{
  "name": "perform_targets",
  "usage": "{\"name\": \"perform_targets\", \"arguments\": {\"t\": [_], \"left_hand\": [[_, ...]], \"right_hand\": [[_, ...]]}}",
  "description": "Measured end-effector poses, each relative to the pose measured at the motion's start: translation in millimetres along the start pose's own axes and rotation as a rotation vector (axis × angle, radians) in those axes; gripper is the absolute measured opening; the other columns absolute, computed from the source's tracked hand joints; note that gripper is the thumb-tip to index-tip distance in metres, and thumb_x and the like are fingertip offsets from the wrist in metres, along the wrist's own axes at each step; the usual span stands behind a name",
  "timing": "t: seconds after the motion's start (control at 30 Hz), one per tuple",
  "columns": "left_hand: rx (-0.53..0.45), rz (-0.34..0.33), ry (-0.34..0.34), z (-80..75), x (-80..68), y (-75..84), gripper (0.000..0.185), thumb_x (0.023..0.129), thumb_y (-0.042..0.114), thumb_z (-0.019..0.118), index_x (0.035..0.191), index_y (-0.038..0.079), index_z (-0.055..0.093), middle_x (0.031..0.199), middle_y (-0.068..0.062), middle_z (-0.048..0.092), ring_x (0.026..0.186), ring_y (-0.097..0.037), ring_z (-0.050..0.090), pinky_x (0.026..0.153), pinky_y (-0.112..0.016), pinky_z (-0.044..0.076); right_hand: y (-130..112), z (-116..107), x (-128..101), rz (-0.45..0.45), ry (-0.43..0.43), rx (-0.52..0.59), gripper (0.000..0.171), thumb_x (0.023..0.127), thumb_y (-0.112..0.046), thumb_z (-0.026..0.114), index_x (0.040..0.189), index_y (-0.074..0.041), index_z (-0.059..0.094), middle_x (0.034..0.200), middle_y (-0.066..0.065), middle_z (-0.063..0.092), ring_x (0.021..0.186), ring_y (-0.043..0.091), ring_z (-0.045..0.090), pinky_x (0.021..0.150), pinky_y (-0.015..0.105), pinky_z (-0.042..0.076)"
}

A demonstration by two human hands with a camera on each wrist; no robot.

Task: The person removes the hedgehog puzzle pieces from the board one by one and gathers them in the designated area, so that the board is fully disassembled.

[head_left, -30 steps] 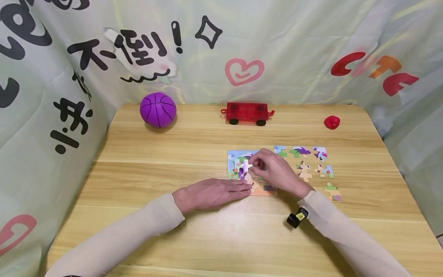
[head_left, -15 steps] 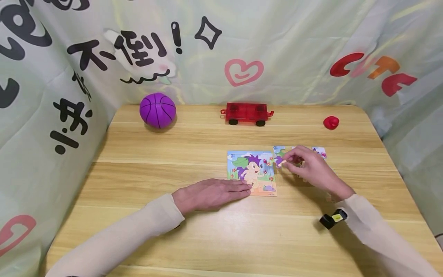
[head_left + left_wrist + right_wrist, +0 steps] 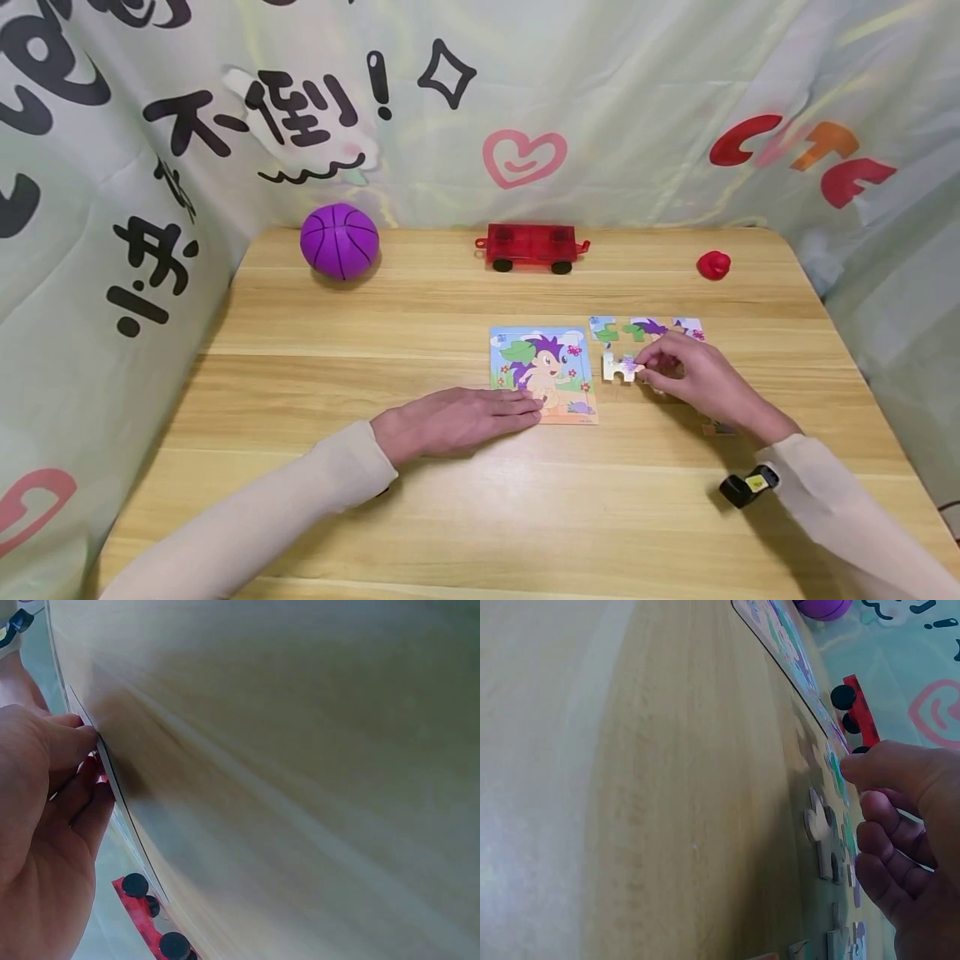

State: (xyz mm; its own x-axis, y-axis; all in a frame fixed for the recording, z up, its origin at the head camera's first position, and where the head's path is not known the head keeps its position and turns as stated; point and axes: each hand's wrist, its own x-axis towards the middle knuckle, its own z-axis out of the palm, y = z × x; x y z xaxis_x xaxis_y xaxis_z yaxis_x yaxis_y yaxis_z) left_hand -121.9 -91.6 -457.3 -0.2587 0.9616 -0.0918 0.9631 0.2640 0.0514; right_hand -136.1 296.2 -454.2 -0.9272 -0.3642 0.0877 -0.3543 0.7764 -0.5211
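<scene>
A jigsaw board with a purple-haired hedgehog picture lies flat on the table. My left hand rests with straight fingers on its lower left corner, and the left wrist view shows those fingers at the board's edge. Just right of the board, my right hand pinches a jigsaw piece between thumb and fingers; glare whitens its face. Loose pieces lie in a row behind that hand, which partly covers others. In the right wrist view, a pale loose piece lies below the fingers.
Along the back of the wooden table stand a purple ball, a red toy wagon and a small red toy. A printed curtain hangs behind the table and at its sides.
My right hand has carried the jigsaw piece from over the board rightward to the loose pieces, uncovering the hedgehog picture. My left hand stays on the board.
</scene>
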Motion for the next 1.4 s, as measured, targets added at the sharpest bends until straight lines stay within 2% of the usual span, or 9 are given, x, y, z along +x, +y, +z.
{"name": "perform_targets", "arguments": {"t": [0.27,0.4,0.6,0.9,1.4], "left_hand": [[-0.009,-0.006,0.000,0.5,0.4,0.2,0.052,0.108,0.010,0.036,0.159,0.017,0.028,0.165,0.004,0.026,0.152,-0.013,0.024,0.122,-0.029,0.025],[-0.017,-0.013,-0.005,0.6,0.8,0.2,0.052,0.109,0.011,0.036,0.159,0.018,0.028,0.165,0.004,0.026,0.152,-0.012,0.024,0.122,-0.030,0.026],[-0.015,-0.011,-0.001,0.5,0.7,-0.1,0.052,0.108,0.011,0.037,0.159,0.018,0.028,0.165,0.004,0.026,0.152,-0.012,0.024,0.121,-0.030,0.027],[-0.022,-0.013,-0.002,-0.4,0.2,0.4,0.051,0.109,0.011,0.036,0.159,0.018,0.029,0.165,0.004,0.027,0.152,-0.012,0.025,0.121,-0.030,0.027],[-0.018,-0.011,-0.003,0.1,-0.1,0.2,0.051,0.109,0.012,0.035,0.159,0.018,0.028,0.166,0.004,0.025,0.152,-0.012,0.024,0.121,-0.029,0.026]], "right_hand": [[4.0,4.1,2.1,-0.003,-0.022,0.012,0.015,0.089,-0.021,0.078,0.102,-0.023,0.072,0.091,-0.010,0.062,0.079,0.009,0.052,0.065,0.020,0.047],[3.5,6.7,3.9,0.013,-0.039,0.009,0.014,0.089,-0.023,0.078,0.103,-0.023,0.073,0.093,-0.009,0.063,0.081,0.010,0.053,0.068,0.021,0.048],[-0.5,7.5,6.4,0.059,-0.066,0.000,0.015,0.089,-0.022,0.078,0.104,-0.023,0.073,0.098,-0.005,0.064,0.085,0.014,0.055,0.073,0.023,0.050],[-3.1,7.8,8.5,0.087,-0.090,-0.022,0.014,0.088,-0.021,0.078,0.102,-0.022,0.074,0.097,-0.003,0.063,0.086,0.016,0.053,0.074,0.028,0.049],[-5.4,7.2,9.5,0.092,-0.111,-0.029,0.014,0.089,-0.022,0.077,0.103,-0.021,0.074,0.094,-0.004,0.062,0.086,0.017,0.051,0.073,0.029,0.045]]}}
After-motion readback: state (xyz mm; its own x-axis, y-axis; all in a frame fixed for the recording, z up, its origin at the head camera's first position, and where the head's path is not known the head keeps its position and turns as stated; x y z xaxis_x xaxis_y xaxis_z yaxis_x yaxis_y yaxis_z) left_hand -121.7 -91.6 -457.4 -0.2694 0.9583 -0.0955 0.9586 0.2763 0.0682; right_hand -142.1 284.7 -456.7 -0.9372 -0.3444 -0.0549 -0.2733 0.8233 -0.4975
